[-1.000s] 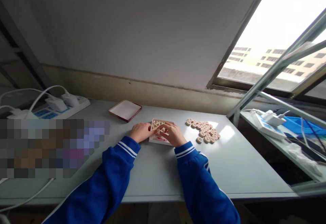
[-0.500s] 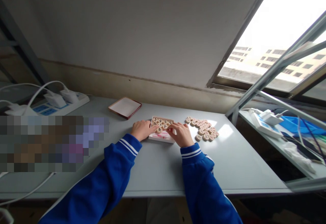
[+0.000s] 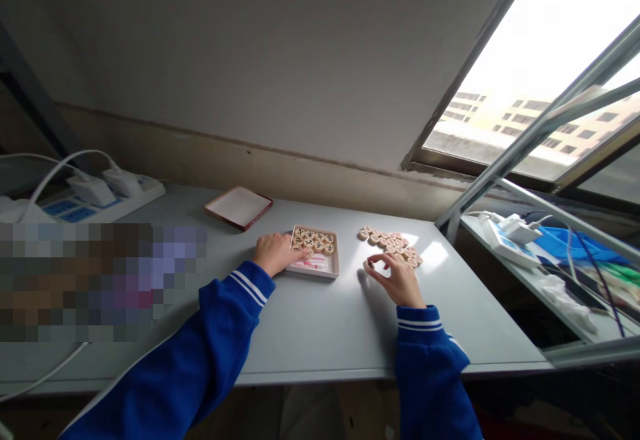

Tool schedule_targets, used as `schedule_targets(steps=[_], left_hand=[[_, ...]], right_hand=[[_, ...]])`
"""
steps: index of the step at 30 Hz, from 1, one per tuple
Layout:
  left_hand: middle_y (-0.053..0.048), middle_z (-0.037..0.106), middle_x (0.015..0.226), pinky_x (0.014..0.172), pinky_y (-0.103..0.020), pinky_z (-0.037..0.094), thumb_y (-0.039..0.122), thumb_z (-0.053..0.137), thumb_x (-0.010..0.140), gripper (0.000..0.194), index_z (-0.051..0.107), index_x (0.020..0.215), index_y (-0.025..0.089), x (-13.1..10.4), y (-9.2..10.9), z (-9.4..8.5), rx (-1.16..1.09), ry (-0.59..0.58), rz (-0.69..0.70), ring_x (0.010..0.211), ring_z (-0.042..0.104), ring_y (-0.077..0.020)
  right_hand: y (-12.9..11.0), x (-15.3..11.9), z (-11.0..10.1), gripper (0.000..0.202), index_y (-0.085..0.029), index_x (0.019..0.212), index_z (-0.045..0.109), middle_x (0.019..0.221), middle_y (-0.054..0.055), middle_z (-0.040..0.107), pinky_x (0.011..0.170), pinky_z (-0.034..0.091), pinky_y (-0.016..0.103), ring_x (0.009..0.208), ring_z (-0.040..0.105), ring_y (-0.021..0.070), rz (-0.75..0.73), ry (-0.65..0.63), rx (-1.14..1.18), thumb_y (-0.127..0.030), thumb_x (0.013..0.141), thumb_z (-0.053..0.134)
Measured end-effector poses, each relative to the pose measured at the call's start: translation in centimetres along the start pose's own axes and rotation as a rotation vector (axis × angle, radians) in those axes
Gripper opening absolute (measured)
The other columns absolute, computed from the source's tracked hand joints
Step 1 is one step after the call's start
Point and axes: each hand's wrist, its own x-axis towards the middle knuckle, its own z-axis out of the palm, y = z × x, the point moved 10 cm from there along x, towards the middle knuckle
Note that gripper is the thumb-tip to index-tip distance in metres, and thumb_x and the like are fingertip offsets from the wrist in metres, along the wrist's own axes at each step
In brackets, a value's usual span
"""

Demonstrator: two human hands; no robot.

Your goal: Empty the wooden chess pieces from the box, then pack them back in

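Wooden discs [image 3: 395,245] lie piled near the table's [image 3: 310,320] far edge; right hand [image 3: 395,279] pinches one disc [image 3: 369,265] beside them. Left hand [image 3: 274,253] rests with fingers spread flat on the box [image 3: 316,251].

surface [image 3: 310,333] against the wall, window to the right. box [image 3: 334,268] near the middle, holding round pieces [image 3: 315,240] in its far half. left hand [image 3: 273,253] at the box's left edge. loose pieces [image 3: 393,243] lie right of the box, on the surface. right hand [image 3: 395,279] just before them. lid [image 3: 238,207] behind and left of the box. power strip [image 3: 85,197] far left. second power strip [image 3: 505,240] on a shelf to the right.
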Motion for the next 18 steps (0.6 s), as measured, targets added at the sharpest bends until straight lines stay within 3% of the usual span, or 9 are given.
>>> schedule_targets(steps=[2, 5, 8, 13, 18], left_hand=[[-0.014, 0.065, 0.095, 0.071, -0.033, 0.043, 0.069, 0.035, 0.069, 0.065, 0.062, 0.093, 0.015, 0.0, 0.0, 0.0, -0.002, 0.000, -0.002, 0.088, 0.059, -0.0276], [-0.014, 0.066, 0.095, 0.071, -0.033, 0.043, 0.068, 0.036, 0.069, 0.064, 0.062, 0.095, 0.016, -0.1, -0.1, 0.0, -0.007, -0.004, -0.008, 0.088, 0.060, -0.0273], [-0.013, 0.066, 0.093, 0.071, -0.034, 0.043, 0.068, 0.034, 0.071, 0.064, 0.062, 0.098, 0.016, -0.1, 0.0, 0.0, -0.010, 0.010, 0.001, 0.087, 0.060, -0.0276], [-0.014, 0.066, 0.094, 0.071, -0.033, 0.043, 0.070, 0.034, 0.070, 0.066, 0.063, 0.095, 0.017, 0.0, -0.1, 0.0, 0.008, 0.028, -0.018, 0.087, 0.060, -0.0278], [-0.014, 0.066, 0.094, 0.071, -0.035, 0.043, 0.065, 0.034, 0.072, 0.061, 0.062, 0.096, 0.017, -0.1, 0.2, 0.1, -0.014, 0.007, 0.013, 0.088, 0.060, -0.0284]], right_hand=[[-3.6, 0.8, 0.2, 0.020, -0.023, 0.088, 0.061, 0.089, 0.002, 0.060, 0.070, 0.036, 0.029, 0.082, 0.051, 0.0173, -0.131, -0.003, 0.116, -0.039, 0.077, 0.056], [-8.6, 1.9, 1.6, 0.017, -0.026, 0.089, 0.061, 0.089, 0.001, 0.060, 0.070, 0.033, 0.029, 0.085, 0.050, 0.0175, -0.257, -0.082, 0.092, -0.036, 0.075, 0.059], [-11.0, 2.8, 3.4, 0.016, -0.027, 0.086, 0.062, 0.083, 0.000, 0.062, 0.068, 0.030, 0.029, 0.081, 0.051, 0.0167, -0.284, -0.138, 0.007, -0.038, 0.075, 0.059], [-11.4, 3.2, 4.5, 0.017, -0.022, 0.089, 0.057, 0.082, 0.000, 0.064, 0.067, 0.027, 0.028, 0.079, 0.053, 0.0155, -0.285, -0.111, 0.005, -0.034, 0.077, 0.059], [-8.9, 2.3, 2.4, 0.008, -0.022, 0.079, 0.059, 0.084, -0.001, 0.064, 0.070, 0.027, 0.028, 0.080, 0.053, 0.0151, -0.269, -0.046, 0.007, -0.028, 0.080, 0.054]])
